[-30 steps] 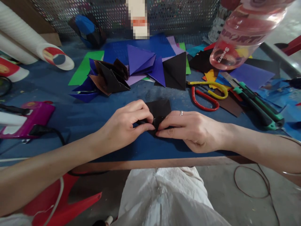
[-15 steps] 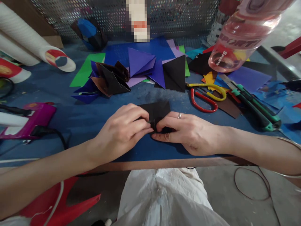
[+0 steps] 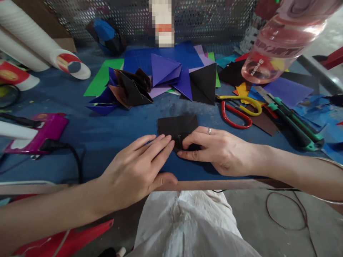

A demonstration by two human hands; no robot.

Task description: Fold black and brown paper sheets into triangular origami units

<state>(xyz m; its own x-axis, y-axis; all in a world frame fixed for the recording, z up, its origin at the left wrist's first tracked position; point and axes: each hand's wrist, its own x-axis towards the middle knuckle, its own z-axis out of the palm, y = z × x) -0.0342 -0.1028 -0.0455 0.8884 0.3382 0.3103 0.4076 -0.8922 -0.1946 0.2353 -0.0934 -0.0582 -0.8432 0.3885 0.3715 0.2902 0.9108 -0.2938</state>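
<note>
A small black folded paper point(image 3: 174, 125) lies on the blue tabletop in front of me. My left hand point(image 3: 144, 160) rests flat with its fingers stretched out, the fingertips on the paper's lower left edge and the thumb apart. My right hand point(image 3: 214, 150), with a ring on one finger, pinches the paper's lower right part between curled forefinger and thumb. Part of the paper is hidden under the fingers. Beyond it stand folded purple paper point(image 3: 164, 69), brown and black folded pieces point(image 3: 132, 89) and a black folded triangle point(image 3: 204, 84).
Scissors point(image 3: 238, 107) with red and yellow handles and a green-black utility knife point(image 3: 292, 119) lie to the right. A pink bottle point(image 3: 278, 50) stands behind them. On the left are a purple power strip point(image 3: 50, 132) and paper cup stacks point(image 3: 72, 64). The table's edge point(image 3: 214, 184) is close to me.
My left hand has let go of its pinch, moved slightly back toward me and straightened its fingers. More of the black paper now shows. My right hand keeps its hold.
</note>
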